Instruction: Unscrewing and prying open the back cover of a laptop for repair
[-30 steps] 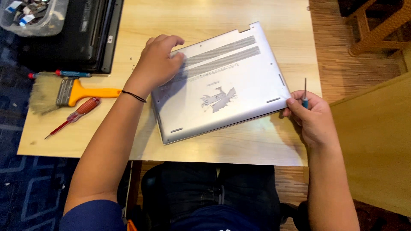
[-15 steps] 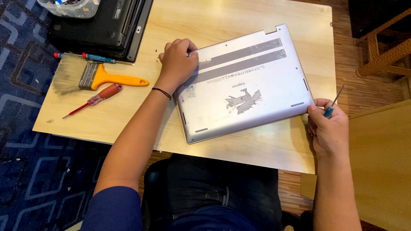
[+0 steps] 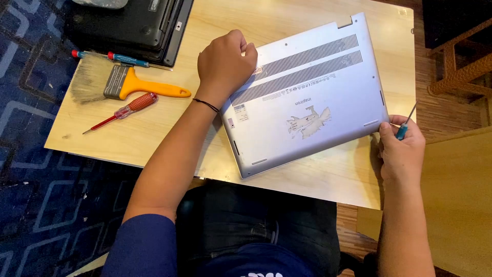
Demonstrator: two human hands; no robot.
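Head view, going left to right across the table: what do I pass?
Brush → red screwdriver → left hand → silver laptop → right hand holding a small blue screwdriver.
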